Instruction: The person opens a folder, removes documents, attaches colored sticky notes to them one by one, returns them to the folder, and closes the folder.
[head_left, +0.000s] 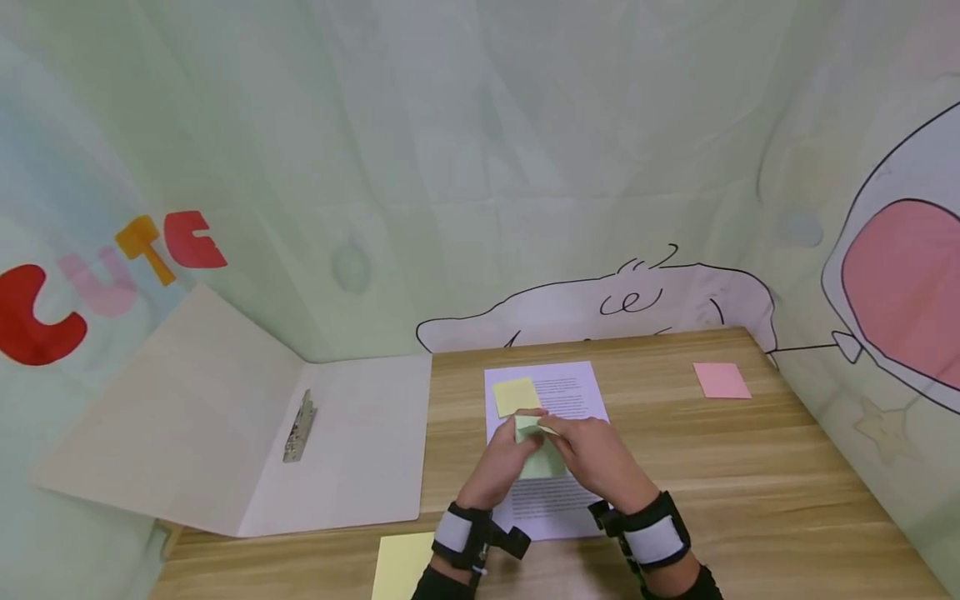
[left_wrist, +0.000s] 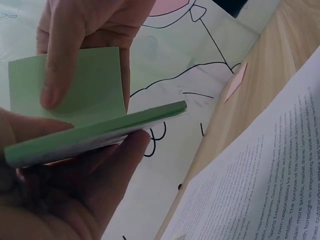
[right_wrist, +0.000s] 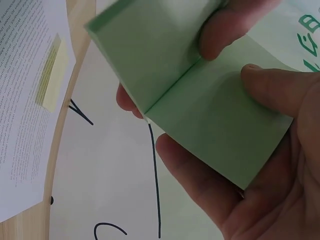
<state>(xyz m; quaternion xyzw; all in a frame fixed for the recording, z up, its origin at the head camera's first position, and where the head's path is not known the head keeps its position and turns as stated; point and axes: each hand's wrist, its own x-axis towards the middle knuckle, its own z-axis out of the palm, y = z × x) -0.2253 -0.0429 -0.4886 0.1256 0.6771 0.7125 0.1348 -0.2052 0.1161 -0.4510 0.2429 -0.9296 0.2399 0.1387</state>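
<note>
A green note pad (left_wrist: 110,129) was held above the worktop (head_left: 675,467), over a printed sheet (head_left: 551,512) that reached towards the far edge. The pad lay within the grasp of the left hand (head_left: 495,467), whose thumb rested on its upper face near the crease while the fingers supported it from beneath; this hand was clamped on the pad. The right hand (head_left: 603,462), just beside it, was clamped on the top leaf (right_wrist: 215,120), thumb on the inner face and fingers behind. The leaf was folded back from the pad and joined to it along a straight crease, so that pad and leaf stood at an angle, like a partly spread booklet. Both hands wore wrist straps (head_left: 652,533). A yellow note (head_left: 516,396) lay on the printed sheet near its far left corner, and a pink note (head_left: 722,381) lay near the worktop's far right corner. Towards the left edge stood a spread folder (head_left: 367,450), its left cover raised, with a metal clip (head_left: 300,429) near its spine. A larger yellow paper (head_left: 403,567) lay at the near edge, partly out of view.
</note>
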